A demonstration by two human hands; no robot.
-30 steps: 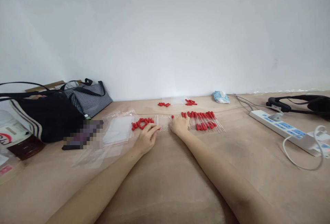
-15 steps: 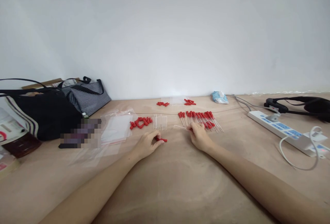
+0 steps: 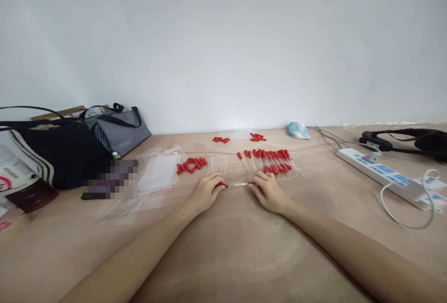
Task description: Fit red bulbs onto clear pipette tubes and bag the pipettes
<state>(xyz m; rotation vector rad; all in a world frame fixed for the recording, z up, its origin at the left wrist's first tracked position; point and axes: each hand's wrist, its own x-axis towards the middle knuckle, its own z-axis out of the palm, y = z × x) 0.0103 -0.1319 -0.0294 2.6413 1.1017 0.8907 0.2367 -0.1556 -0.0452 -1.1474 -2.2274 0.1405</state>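
My left hand [image 3: 206, 192] is closed on a red rubber bulb [image 3: 223, 185], most of it hidden by the fingers. Facing it, my right hand [image 3: 267, 191] pinches a clear glass dropper tube [image 3: 240, 184], whose free end points left at the bulb across a small gap. Behind my left hand lie several loose red bulbs [image 3: 191, 164] and a row of clear glass tubes [image 3: 217, 164]. Beyond my right hand, several droppers with red bulbs fitted [image 3: 268, 156] lie side by side, bulbs toward the wall.
Clear plastic bags [image 3: 159, 172] and a pixelated dark object [image 3: 110, 179] lie left, before a black bag [image 3: 70, 154] and a striped bag [image 3: 122, 128]. More bulbs [image 3: 256, 137] and tubes lie near the wall. A power strip [image 3: 384, 172], cables and black headgear [image 3: 401, 140] occupy the right.
The tube in my right hand has swung from slanted to nearly level, in line with the bulb. My left fingers have closed further round the bulb. Another fitted dropper shows at the row's left end.
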